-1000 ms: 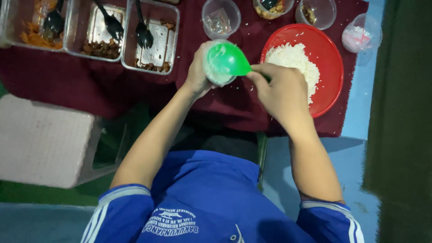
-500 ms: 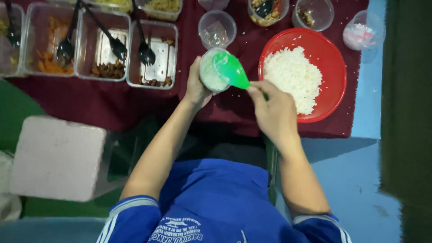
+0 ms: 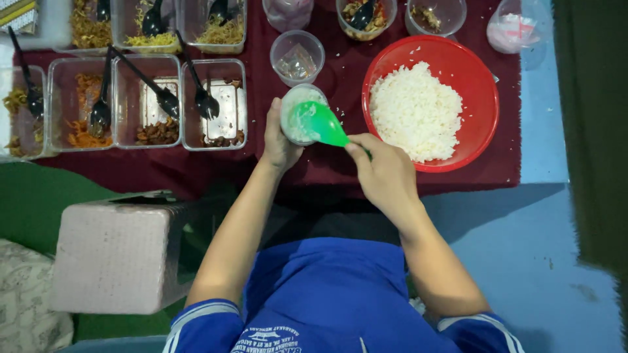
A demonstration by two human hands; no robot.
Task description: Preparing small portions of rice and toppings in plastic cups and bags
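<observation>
Holding a small clear cup (image 3: 299,114) from its left side, the left hand (image 3: 279,140) was curled around the cup wall above the near part of the tabletop (image 3: 196,173), which was covered by a dark red cloth. The cup held white rice. The right hand (image 3: 386,173) was closed on the handle of a green rice paddle (image 3: 318,123), the blade lying across the cup mouth and touching the rice inside.

Red bowl (image 3: 477,78): round, part-filled with white rice, just right of the cup, its near rim close to the near edge of the tabletop and its right rim near the right edge.

Empty clear cup (image 3: 297,57): just beyond the held cup, apart from it.

Clear trays (image 3: 212,104): a row of rectangular trays toward the left edge, holding brown and orange foods, each with a black spoon (image 3: 199,98) resting in it. A second row sat at the far edge, with shredded yellow food.

Far-edge cups (image 3: 366,16): several round clear containers with mixed foods, one with a black spoon; a lidded container (image 3: 513,29) sat at the far right corner.

Open room: a bare strip of cloth ran along the near edge under both hands, and a narrow gap lay between the trays and the held cup. Beyond the right edge a blue surface (image 3: 543,131) lay bare. A pink block (image 3: 111,255) stood below the near left edge.
</observation>
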